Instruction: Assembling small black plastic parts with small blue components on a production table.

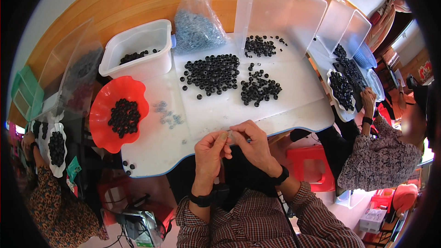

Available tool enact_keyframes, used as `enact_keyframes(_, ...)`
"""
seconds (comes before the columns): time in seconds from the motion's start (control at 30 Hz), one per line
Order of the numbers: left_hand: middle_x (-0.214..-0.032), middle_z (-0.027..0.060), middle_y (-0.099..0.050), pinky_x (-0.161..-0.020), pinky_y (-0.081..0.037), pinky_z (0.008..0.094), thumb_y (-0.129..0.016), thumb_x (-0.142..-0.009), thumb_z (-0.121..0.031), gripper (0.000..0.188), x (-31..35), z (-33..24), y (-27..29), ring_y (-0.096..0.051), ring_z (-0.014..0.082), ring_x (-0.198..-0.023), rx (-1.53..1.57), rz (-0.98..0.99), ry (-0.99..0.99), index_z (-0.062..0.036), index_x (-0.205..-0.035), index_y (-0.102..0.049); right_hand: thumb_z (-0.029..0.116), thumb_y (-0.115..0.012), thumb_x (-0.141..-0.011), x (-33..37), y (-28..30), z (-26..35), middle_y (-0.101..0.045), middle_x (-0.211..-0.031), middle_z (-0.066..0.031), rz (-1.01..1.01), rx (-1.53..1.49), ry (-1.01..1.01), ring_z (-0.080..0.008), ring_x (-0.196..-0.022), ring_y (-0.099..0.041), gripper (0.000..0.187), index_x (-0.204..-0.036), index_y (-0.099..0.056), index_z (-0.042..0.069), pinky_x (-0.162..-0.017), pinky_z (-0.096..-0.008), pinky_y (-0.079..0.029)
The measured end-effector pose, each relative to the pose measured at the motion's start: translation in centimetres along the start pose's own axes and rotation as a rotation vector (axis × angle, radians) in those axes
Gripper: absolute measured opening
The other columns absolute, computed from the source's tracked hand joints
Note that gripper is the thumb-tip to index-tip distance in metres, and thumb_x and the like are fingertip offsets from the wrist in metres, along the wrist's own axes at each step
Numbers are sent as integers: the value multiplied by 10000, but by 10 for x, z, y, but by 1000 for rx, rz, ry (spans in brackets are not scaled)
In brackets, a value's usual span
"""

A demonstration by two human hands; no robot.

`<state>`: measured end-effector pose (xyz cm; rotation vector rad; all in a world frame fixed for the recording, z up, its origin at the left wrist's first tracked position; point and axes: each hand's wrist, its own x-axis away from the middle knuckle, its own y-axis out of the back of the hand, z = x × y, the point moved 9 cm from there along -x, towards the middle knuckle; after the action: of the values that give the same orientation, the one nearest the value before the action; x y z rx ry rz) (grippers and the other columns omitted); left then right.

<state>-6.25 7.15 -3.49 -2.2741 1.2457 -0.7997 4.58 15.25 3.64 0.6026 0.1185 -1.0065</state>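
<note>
I see the left hand [211,150] and the right hand [252,146] meet at the near edge of the white table [206,121], thumbs and fingers pinched on a small pale piece [231,139] too tiny for me to identify. Beyond them I see black beads [211,76] in loose piles, with small clear bits [170,118] scattered between these and a scalloped red dish [102,119].

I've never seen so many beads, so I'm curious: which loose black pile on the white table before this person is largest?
The middle pile, right of the red dish: it spreads wider than the front-right pile and the back-right pile.
</note>
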Motion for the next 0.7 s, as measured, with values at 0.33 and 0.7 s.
enact_keyframes(0.33,-798,65,-646,-484,-496,209,-615,-941,-120,175,-10,13,-34,-570,92,-578,-92,83,48,48,-978,-646,12,-612,-912,12,19,-23,-596,-950,-63,17,-358,-170,-110,-817,-654,119,-1023,-648,-11,-669,-221,-542)
enact_keyframes(0.7,-782,73,-647,-508,-474,249,-657,-906,-144,151,-45,-3,-73,-573,116,-575,-831,-4,-441,7,-916,-665,37,-622,-918,15,53,-49,-591,-903,-45,-131,-331,-222,-92,-694,-612,74,-969,-608,-13,-617,-220,-505)
